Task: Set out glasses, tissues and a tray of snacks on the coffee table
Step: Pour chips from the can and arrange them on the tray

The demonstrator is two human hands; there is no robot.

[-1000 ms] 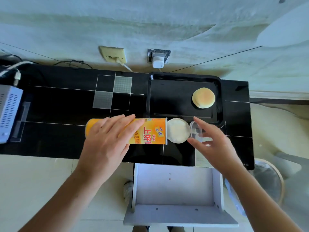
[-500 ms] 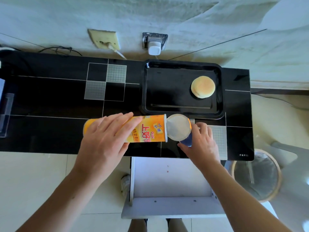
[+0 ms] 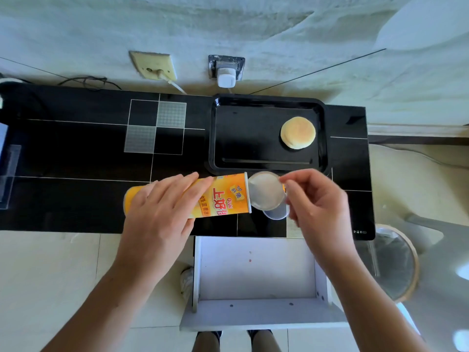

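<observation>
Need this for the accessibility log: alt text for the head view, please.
Left hand holds an orange snack canister sideways over a black table while the right hand picks at its seal. Beyond, a black tray holds one round bun.

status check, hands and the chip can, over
Left hand gripping chip can, held sideways. Right hand pinching at foil seal; clear lid just below. Tray holds one bun. Nothing in the way.

Head-worn wide-angle view, looking steeply down from close above the black worktop, facing the wall.
</observation>
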